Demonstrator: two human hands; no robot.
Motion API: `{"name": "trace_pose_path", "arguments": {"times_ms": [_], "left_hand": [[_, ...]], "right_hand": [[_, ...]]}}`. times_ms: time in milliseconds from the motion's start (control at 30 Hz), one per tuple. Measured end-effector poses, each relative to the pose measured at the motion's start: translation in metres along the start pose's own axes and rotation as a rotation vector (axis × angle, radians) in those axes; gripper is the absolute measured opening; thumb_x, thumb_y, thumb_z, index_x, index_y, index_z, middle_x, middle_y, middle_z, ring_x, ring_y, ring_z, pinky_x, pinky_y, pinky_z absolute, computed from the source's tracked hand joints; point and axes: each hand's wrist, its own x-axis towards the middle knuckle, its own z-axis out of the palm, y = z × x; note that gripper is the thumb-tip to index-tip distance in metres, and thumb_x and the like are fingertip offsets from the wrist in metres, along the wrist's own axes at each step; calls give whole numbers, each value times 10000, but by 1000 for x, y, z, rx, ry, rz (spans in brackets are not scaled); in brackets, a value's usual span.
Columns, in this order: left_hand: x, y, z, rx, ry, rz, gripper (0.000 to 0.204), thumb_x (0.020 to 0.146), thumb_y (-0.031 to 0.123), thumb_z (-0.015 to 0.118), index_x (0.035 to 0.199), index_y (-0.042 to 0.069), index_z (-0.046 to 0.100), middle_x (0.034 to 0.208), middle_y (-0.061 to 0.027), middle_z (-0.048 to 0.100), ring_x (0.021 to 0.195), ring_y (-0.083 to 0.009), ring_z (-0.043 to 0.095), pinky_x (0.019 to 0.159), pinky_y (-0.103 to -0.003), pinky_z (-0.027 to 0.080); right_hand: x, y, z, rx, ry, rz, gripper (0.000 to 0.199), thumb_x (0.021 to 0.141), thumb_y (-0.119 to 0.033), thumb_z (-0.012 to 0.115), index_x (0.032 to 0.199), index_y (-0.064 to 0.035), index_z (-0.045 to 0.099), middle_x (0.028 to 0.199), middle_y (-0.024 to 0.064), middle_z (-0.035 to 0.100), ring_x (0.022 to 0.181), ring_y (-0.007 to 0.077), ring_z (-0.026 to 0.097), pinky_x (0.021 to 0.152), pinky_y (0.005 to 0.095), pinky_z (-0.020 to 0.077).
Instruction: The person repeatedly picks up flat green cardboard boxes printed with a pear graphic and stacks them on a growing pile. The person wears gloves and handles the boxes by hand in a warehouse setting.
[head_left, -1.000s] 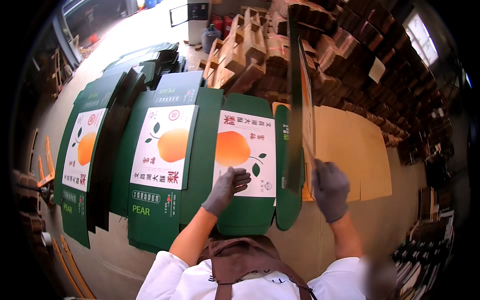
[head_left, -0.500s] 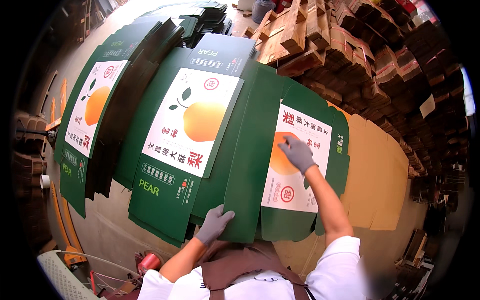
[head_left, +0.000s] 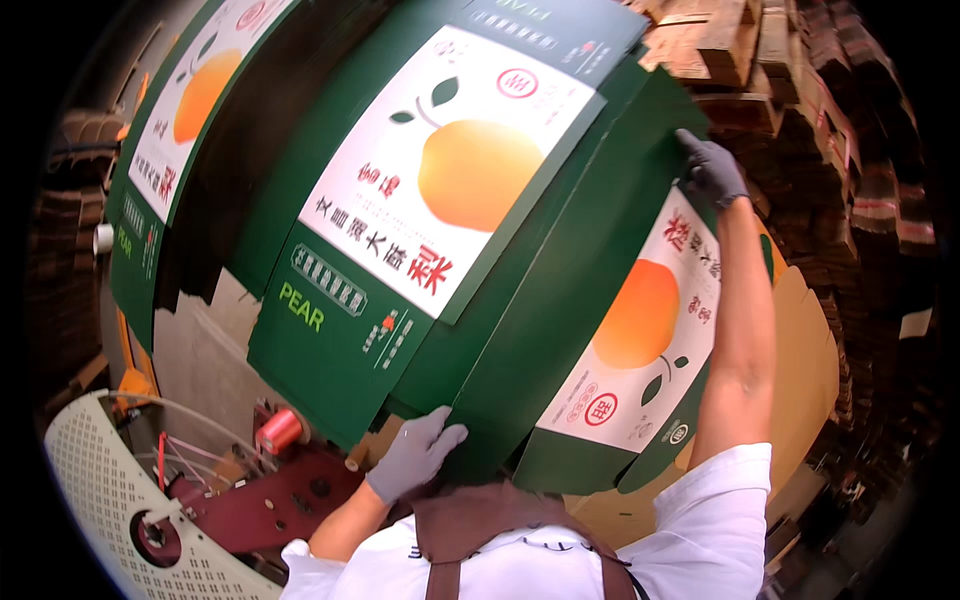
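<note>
1. A large flat green carton blank, printed with an orange fruit on a white panel, is held tilted in the middle of the head view, above the stack of like sheets.
2. Its near lower edge is gripped by the gloved left hand, fingers curled over the board and thumb beneath, so the hand is closed on the sheet.
3. Its far upper corner is pinched by the gloved right hand at full arm's reach, also closed on the board.
4. The blank is judged light for its size and stiff along the flutes, yet apt to fold at the scored creases and to flop or catch air when swung; the glossy print looks slippery, so the grey gloves help.
5. A hold at two opposite edges, as here, is judged best; panels near a crease are likely to bend.
6. A second printed blank lies just beside and partly under the held one, and a further stack of blanks lies to the left.
7. Below the sheets, a red machine bed with a red spool and a white perforated guard is seen at lower left.
8. Stacked brown cardboard crowds the right side and leaves little free room.
</note>
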Motion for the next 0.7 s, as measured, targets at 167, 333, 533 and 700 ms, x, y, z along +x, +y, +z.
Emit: {"name": "trace_pose_path", "arguments": {"times_ms": [167,333,533,700], "left_hand": [[22,-9,-24,-80,-14,-27,238,978,214,601,958,-16,540,734,-235,572,723,-427,598,614,-452,446],[37,-25,-19,-9,256,89,272,914,129,665,1159,43,584,854,-174,634,756,-356,647,648,-415,507],[54,-36,-18,179,484,347,444,822,4,729,1238,63,587,1022,-144,640,804,-323,659,665,-380,536],[66,-39,-26,206,504,356,427,802,1,744,1209,70,634,1033,-121,641,800,-296,658,656,-366,537]], "right_hand": [[-43,-19,36,-32,46,-177,403,894,-302,765,1116,-15,590,707,-29,525,497,42,411,460,217,417],[-26,-10,21,-234,188,-303,352,913,-273,754,1098,-2,625,794,-27,593,552,29,464,473,193,385],[-10,-19,9,-568,182,-447,331,971,-163,634,1264,-14,663,1154,54,615,796,56,574,575,191,449],[9,-31,5,-606,169,-348,349,973,-109,593,1314,-69,658,1248,71,585,860,65,581,618,191,467]]}}
